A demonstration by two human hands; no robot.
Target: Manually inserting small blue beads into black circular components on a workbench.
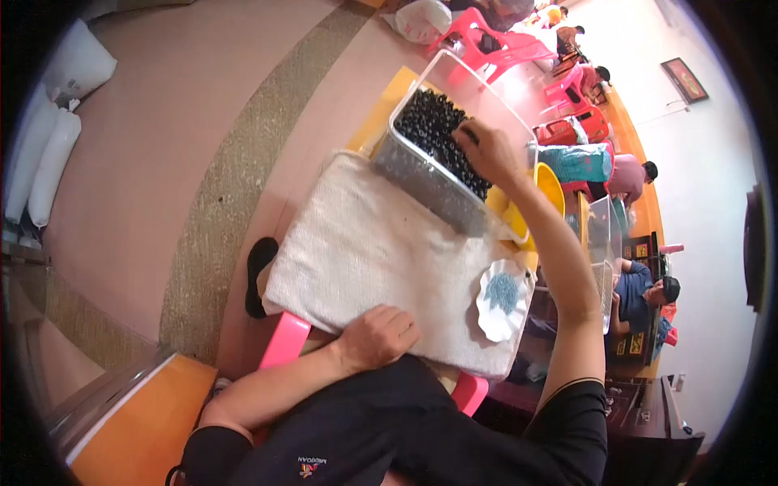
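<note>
My right hand (pixel 484 151) reaches into a clear plastic bin (pixel 438 194), its fingers closed around something dark over a heap of small black ring-like pieces (pixel 433 121). The pieces look like the ones in the heap, though the fingers partly hide them. On the near edge of a cream towel (pixel 365 243) rests my left hand (pixel 378 334), fingers curled in. Whatever it may hold is hidden. Right of the towel's middle, a white scalloped dish (pixel 492 322) carries a pile of tiny blue-grey bits (pixel 504 292).
A yellow bowl (pixel 549 190) stands against the bin's right side. Pink stool parts (pixel 285 340) show under the towel-covered surface. Further right, a person in a dark shirt (pixel 638 292) sits near clear bins (pixel 601 243). White sacks (pixel 57 162) lie at far left.
</note>
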